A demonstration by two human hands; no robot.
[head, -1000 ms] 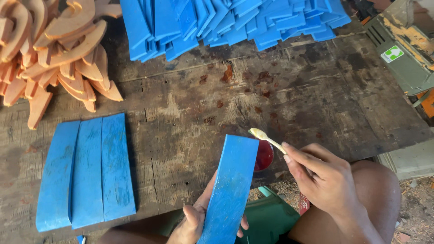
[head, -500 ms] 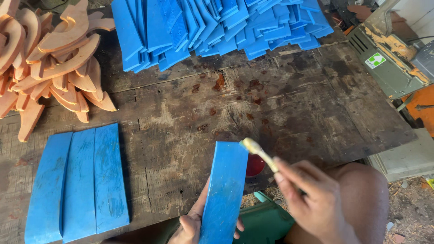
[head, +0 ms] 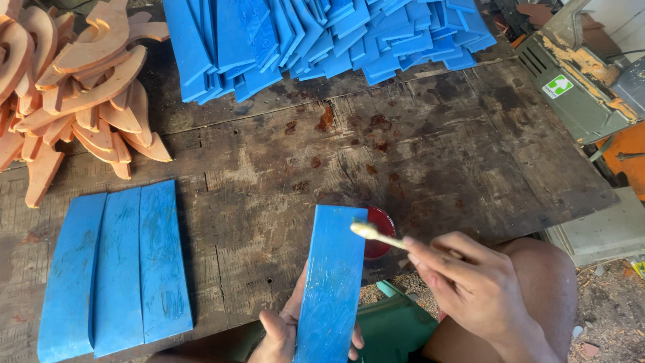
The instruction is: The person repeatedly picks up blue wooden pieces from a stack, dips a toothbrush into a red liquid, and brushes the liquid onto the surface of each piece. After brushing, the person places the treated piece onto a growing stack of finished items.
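Observation:
My left hand holds a long blue foam strip from below, near the board's front edge. The strip's face looks wet and shiny. My right hand grips a small pale brush, its tip touching the strip's upper right corner. A small red pot sits just behind the brush, partly hidden by the strip.
Three blue strips lie side by side at the left of the dark wooden board. A heap of blue strips fills the back. Orange curved pieces pile at the back left. A green machine stands at the right.
The brush has come down from above the red pot onto the strip's upper right corner. The strip in my left hand has stayed almost where it was.

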